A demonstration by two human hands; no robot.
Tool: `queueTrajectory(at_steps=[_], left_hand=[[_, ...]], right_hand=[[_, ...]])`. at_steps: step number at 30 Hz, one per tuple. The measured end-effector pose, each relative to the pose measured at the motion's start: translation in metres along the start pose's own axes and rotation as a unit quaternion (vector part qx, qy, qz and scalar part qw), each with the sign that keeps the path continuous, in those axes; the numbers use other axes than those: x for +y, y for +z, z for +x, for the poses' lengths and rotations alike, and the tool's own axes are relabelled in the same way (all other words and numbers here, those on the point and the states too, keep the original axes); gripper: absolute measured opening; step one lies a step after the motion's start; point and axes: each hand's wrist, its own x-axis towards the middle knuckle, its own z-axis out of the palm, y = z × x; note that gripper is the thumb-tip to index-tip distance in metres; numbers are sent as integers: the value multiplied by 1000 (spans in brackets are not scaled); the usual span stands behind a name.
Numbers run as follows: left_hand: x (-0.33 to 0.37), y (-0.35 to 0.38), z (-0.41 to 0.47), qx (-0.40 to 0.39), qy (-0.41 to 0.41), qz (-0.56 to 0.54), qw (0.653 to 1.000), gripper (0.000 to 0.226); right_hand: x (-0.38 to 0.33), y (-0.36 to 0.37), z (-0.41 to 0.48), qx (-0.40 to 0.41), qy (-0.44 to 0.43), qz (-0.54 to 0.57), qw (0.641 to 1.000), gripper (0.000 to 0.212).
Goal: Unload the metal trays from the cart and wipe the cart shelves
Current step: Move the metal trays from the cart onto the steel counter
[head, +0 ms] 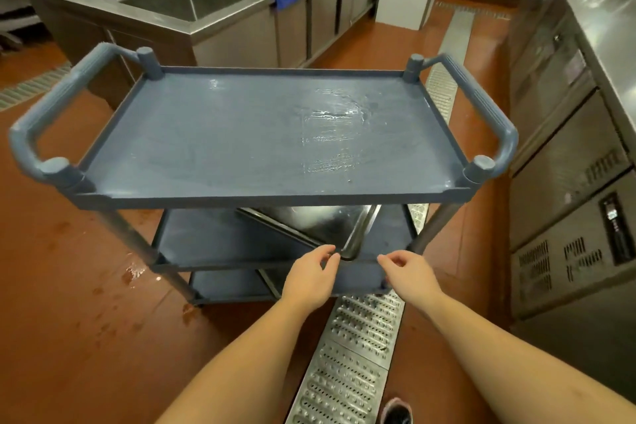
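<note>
2 hands at the cart's (pixel 241 134) metal tray (pixel 323 220)
Its near corner sits between left hand (pixel 309 274) and right hand (pixel 407 268); both loosely curled, holding nothing.

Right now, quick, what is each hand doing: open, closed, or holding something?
Left hand: fingertips at the metal tray corner; grip cannot be told.
Right hand: open, loosely curled, holding nothing.

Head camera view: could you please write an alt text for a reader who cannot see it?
The left hand and the right hand reach for the corner of a metal tray on the middle shelf of a blue cart. The top shelf holds only wet streaks; a steel double sink stands behind.
</note>
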Motion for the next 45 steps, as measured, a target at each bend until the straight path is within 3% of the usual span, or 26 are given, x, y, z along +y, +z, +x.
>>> queueTrajectory(at_steps=[5,12,17,26,30,32,35,41,45], left_hand=[[-8,15,46,-5,6,100,995,43],[-27,56,102,-11,-53,116,992,43],[-51,86,126,10,-108,59,992,40],[-94,94,134,25,-165,23,986,39],[-98,88,141,45,-187,-7,981,41],[-100,88,139,53,-191,-31,980,40],[-105,85,128,63,-189,-44,979,36],[-121,68,105,85,-204,-27,975,35],[-140,53,87,122,-262,-37,957,37]], right_hand=[[12,15,57,-38,-41,-80,995,19],[40,46,146,-102,-106,-207,967,21],[75,71,197,-162,-183,-387,889,33],[105,111,254,-139,-350,-498,781,30],[109,120,265,-173,-344,-473,792,12],[113,125,265,-171,-342,-443,811,13],[115,136,260,-197,-327,-451,807,13],[78,182,203,-225,-391,-471,758,19],[58,211,177,-218,-395,-484,750,16]])
